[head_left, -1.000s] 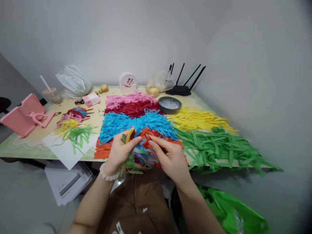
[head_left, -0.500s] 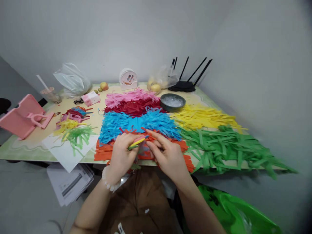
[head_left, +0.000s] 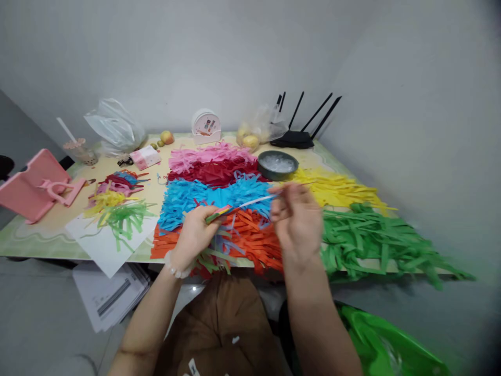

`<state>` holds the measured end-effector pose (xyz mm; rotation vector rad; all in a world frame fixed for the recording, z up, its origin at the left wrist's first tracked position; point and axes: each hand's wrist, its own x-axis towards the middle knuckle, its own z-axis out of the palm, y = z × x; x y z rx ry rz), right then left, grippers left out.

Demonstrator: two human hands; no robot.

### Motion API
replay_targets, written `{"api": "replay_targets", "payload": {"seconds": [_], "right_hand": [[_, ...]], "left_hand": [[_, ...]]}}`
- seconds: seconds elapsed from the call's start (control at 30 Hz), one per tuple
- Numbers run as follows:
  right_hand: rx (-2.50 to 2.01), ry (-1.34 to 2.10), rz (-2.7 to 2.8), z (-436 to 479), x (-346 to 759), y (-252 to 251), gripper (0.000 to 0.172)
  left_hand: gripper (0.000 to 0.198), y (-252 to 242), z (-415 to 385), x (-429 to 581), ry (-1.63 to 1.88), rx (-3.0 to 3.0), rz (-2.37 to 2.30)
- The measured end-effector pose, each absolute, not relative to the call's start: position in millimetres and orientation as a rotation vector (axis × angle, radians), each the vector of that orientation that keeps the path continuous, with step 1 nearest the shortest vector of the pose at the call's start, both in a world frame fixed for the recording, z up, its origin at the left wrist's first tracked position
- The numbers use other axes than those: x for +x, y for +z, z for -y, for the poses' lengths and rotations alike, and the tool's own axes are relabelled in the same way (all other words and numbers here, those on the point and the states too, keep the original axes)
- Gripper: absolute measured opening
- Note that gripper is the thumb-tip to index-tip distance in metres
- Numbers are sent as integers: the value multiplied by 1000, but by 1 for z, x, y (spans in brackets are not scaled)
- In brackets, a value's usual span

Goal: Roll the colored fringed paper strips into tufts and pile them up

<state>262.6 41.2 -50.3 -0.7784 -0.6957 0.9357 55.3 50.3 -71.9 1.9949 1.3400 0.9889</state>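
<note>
Looks rather dim and evenly lit, with flat grey light on the wall [head_left: 235,62], soft shadow beneath the table [head_left: 23,241], whitish glare on the green bag [head_left: 370,334], motion blur over the right hand [head_left: 299,222], wide-angle stretching toward the sides and a darkened far-right edge.

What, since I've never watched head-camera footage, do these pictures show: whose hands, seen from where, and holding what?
There is no machine here, just one person's two bare hands. Every picture comes from a camera worn on that person's head, looking forward and down.

On the table lie piles of strips: pink, dark red, blue, orange, yellow and green. Behind them are a dark bowl and a black router.

The left hand, with a pale beaded bracelet on its wrist, grips a multicoloured bundle. A narrow pale strip runs from there to the right hand, which is blurred but appears to pinch it.
</note>
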Motion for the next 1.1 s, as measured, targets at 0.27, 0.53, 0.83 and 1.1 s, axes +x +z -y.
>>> {"api": "replay_targets", "payload": {"seconds": [0.27, 0.53, 0.83, 1.1], "right_hand": [[-924, 624, 903, -42, 274, -37, 16], [-994, 999, 1311, -42, 205, -65, 20], [-1081, 715, 1369, -29, 216, -66, 20], [-1204, 545, 1502, 3, 205, -59, 21]], "left_hand": [[19, -69, -60, 44, 1314, 1764, -1274], [31, -57, -40, 56, 1071, 1509, -1086], [27, -58, -39, 47, 1140, 1239, -988], [18, -50, -24, 55, 1322, 1392, -1182]]}}
